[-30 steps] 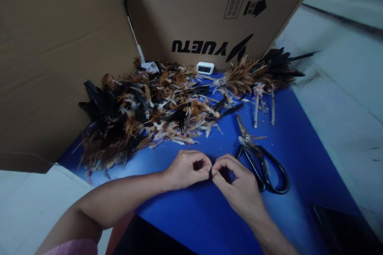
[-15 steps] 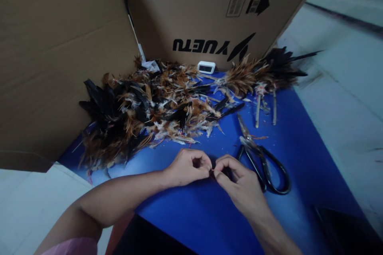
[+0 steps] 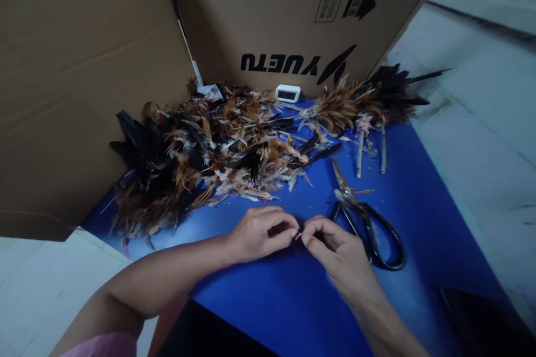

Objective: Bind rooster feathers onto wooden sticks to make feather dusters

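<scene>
Between the two hands: a thin pink strand (image 3: 298, 235), short and slightly blurred, lies at the clock's centre, just above the blue table (image 3: 268, 295).
Change in the strand: a second ago the fingertips nearly met and hid it; half a second ago a reddish speck showed; now a longer piece is visible, the fingertips being slightly farther apart.
Left hand (image 3: 263, 234): at 9 o'clock of the strand, fingers curled into a loose ring, thumb and forefinger tips pinched on the strand's near end.
Right hand (image 3: 335, 242): at 3 o'clock, thumb and forefinger tips pinching the other end, remaining fingers bent inward.
Scissors (image 3: 353, 203): at 2 o'clock, just beside the right hand, blades pointing away, black handles spread and partly behind that hand; they lie as before.
Feather pile (image 3: 209, 145): at 10 to 11 o'clock, brown, black and white, unchanged.
White digital device (image 3: 288, 93): at 12 o'clock, in front of the cardboard box (image 3: 268, 17).
Feather bundle (image 3: 355, 100): at 1 o'clock, near two pale sticks (image 3: 360, 153).
Dark object (image 3: 481, 318): at 4 o'clock, too dim to identify.
</scene>
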`<act>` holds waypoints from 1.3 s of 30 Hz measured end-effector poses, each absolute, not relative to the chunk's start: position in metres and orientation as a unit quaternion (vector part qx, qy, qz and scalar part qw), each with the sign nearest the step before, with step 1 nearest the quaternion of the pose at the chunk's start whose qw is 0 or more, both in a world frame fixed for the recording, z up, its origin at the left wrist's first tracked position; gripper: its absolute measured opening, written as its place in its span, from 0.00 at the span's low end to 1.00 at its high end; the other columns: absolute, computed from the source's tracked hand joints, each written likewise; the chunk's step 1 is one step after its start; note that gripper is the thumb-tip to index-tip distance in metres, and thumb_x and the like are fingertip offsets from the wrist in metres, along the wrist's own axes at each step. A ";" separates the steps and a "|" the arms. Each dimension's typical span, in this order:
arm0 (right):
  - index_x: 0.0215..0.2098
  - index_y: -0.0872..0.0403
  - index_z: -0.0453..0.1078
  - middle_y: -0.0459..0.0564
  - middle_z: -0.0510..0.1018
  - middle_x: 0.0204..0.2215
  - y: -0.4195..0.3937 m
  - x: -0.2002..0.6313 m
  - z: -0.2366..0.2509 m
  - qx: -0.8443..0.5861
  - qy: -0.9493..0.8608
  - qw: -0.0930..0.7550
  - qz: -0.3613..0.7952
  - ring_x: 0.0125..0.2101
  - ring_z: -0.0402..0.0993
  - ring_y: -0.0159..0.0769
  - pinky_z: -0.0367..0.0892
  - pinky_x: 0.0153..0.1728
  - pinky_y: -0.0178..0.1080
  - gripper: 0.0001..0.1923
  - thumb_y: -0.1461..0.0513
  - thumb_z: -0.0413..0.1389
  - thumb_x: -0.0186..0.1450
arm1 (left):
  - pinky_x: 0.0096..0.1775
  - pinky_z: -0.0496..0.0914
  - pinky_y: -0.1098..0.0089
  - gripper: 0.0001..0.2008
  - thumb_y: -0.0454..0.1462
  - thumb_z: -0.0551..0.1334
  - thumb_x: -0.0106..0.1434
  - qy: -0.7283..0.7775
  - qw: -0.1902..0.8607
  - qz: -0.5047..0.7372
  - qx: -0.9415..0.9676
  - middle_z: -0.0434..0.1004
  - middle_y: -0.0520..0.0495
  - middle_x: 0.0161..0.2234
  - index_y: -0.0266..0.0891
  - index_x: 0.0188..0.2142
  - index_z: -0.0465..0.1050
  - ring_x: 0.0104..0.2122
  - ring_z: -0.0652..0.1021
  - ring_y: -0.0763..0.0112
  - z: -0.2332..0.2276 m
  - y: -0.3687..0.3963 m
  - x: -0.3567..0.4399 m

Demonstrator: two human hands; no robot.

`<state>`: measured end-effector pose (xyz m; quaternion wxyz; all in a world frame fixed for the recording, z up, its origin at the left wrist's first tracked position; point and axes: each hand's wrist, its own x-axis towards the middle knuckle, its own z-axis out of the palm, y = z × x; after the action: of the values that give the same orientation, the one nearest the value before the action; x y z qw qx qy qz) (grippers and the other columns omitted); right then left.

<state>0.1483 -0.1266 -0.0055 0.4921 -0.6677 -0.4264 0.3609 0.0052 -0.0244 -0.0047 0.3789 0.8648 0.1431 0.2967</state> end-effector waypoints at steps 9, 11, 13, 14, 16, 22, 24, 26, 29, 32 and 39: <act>0.23 0.52 0.65 0.44 0.68 0.23 -0.127 0.148 -0.005 -0.668 -0.429 0.487 0.365 0.27 0.64 0.33 0.60 0.28 0.34 0.04 0.63 0.55 0.56 | 0.31 0.67 0.76 0.06 0.35 0.57 0.60 0.106 0.348 0.289 0.885 0.75 0.48 0.29 0.36 0.34 0.72 0.27 0.73 0.77 -0.007 -0.024 0.005; 0.23 0.52 0.65 0.44 0.68 0.23 -0.127 0.149 -0.006 -0.665 -0.430 0.487 0.368 0.27 0.64 0.33 0.60 0.29 0.34 0.04 0.63 0.54 0.55 | 0.31 0.67 0.76 0.07 0.35 0.56 0.60 0.104 0.344 0.285 0.888 0.75 0.48 0.29 0.36 0.34 0.72 0.28 0.73 0.77 -0.008 -0.024 0.005; 0.23 0.52 0.65 0.44 0.68 0.23 -0.127 0.149 -0.007 -0.664 -0.432 0.486 0.370 0.27 0.64 0.32 0.59 0.30 0.34 0.04 0.64 0.54 0.55 | 0.31 0.67 0.76 0.06 0.35 0.56 0.60 0.102 0.340 0.286 0.890 0.75 0.48 0.28 0.36 0.34 0.71 0.28 0.73 0.77 -0.009 -0.024 0.005; 0.23 0.52 0.65 0.43 0.68 0.23 -0.127 0.149 -0.007 -0.664 -0.432 0.486 0.369 0.28 0.64 0.32 0.59 0.30 0.34 0.03 0.64 0.54 0.55 | 0.31 0.67 0.76 0.06 0.34 0.56 0.60 0.101 0.338 0.286 0.891 0.75 0.48 0.28 0.36 0.34 0.71 0.28 0.73 0.77 -0.009 -0.024 0.005; 0.23 0.52 0.65 0.43 0.68 0.23 -0.127 0.149 -0.007 -0.666 -0.433 0.483 0.368 0.28 0.64 0.32 0.59 0.31 0.34 0.03 0.63 0.54 0.55 | 0.31 0.67 0.76 0.06 0.35 0.56 0.60 0.104 0.333 0.285 0.893 0.74 0.48 0.28 0.36 0.33 0.71 0.27 0.72 0.77 -0.009 -0.024 0.005; 0.24 0.52 0.65 0.43 0.68 0.23 -0.127 0.147 -0.007 -0.670 -0.433 0.479 0.367 0.27 0.64 0.32 0.60 0.30 0.33 0.03 0.63 0.55 0.55 | 0.29 0.66 0.77 0.06 0.34 0.56 0.60 0.113 0.325 0.278 0.897 0.73 0.49 0.27 0.36 0.32 0.70 0.26 0.71 0.77 -0.008 -0.025 0.005; 0.24 0.53 0.65 0.43 0.68 0.23 -0.127 0.147 -0.007 -0.669 -0.431 0.482 0.366 0.27 0.64 0.32 0.60 0.29 0.33 0.04 0.63 0.55 0.55 | 0.29 0.66 0.77 0.06 0.35 0.56 0.60 0.117 0.326 0.280 0.896 0.73 0.49 0.26 0.36 0.32 0.70 0.26 0.71 0.78 -0.008 -0.025 0.005; 0.24 0.53 0.65 0.43 0.68 0.23 -0.127 0.147 -0.008 -0.666 -0.431 0.486 0.367 0.27 0.64 0.32 0.60 0.29 0.33 0.04 0.63 0.55 0.56 | 0.29 0.66 0.77 0.06 0.35 0.56 0.59 0.119 0.332 0.284 0.892 0.72 0.49 0.26 0.36 0.32 0.70 0.26 0.70 0.78 -0.008 -0.026 0.005; 0.25 0.53 0.65 0.43 0.68 0.23 -0.127 0.148 -0.009 -0.661 -0.432 0.490 0.370 0.27 0.64 0.32 0.60 0.29 0.33 0.04 0.62 0.55 0.56 | 0.29 0.66 0.77 0.05 0.35 0.56 0.59 0.122 0.347 0.287 0.885 0.72 0.50 0.26 0.36 0.31 0.70 0.26 0.70 0.78 -0.009 -0.026 0.006; 0.24 0.53 0.66 0.44 0.68 0.23 -0.127 0.149 -0.009 -0.658 -0.431 0.494 0.371 0.27 0.63 0.32 0.60 0.29 0.34 0.04 0.62 0.55 0.56 | 0.29 0.66 0.77 0.04 0.34 0.57 0.58 0.130 0.362 0.278 0.880 0.72 0.50 0.26 0.36 0.31 0.70 0.25 0.70 0.78 -0.008 -0.026 0.007; 0.25 0.53 0.66 0.44 0.68 0.23 -0.128 0.150 -0.004 -0.650 -0.424 0.486 0.402 0.26 0.63 0.32 0.60 0.28 0.34 0.04 0.61 0.54 0.57 | 0.29 0.65 0.77 0.04 0.33 0.57 0.57 0.123 0.369 0.277 0.879 0.71 0.50 0.25 0.36 0.30 0.69 0.25 0.69 0.78 -0.007 -0.026 0.007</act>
<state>0.1499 -0.1281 -0.0041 0.4865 -0.6495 -0.4237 0.4024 0.0065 -0.0261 -0.0073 0.3686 0.8787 0.1232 0.2771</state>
